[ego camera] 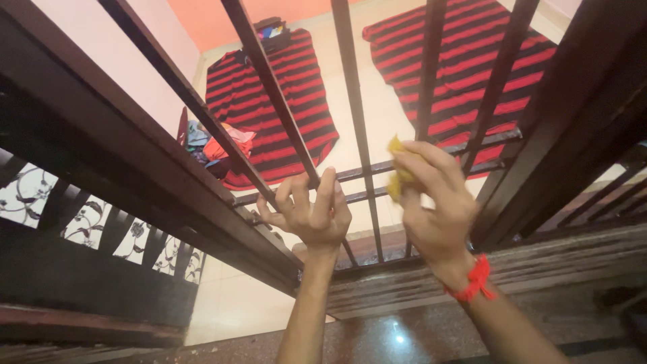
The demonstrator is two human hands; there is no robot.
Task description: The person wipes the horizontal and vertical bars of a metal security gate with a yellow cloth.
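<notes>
I look down through a dark metal railing [350, 101] from an upper level. My left hand [311, 214] wraps its fingers around one slanted bar of the railing, just above a horizontal cross rail [377, 167]. My right hand [435, 202] holds a small yellow cloth [397, 176] pressed against a neighbouring bar. A red thread band [475, 280] circles my right wrist.
Far below lie two red-and-black striped mats [276, 101] [472, 61] on a pale floor, with a heap of clothes [216, 148] and a small bag [271, 32]. A thick dark post [579, 114] stands at right. A polished stone ledge [397, 337] runs under my arms.
</notes>
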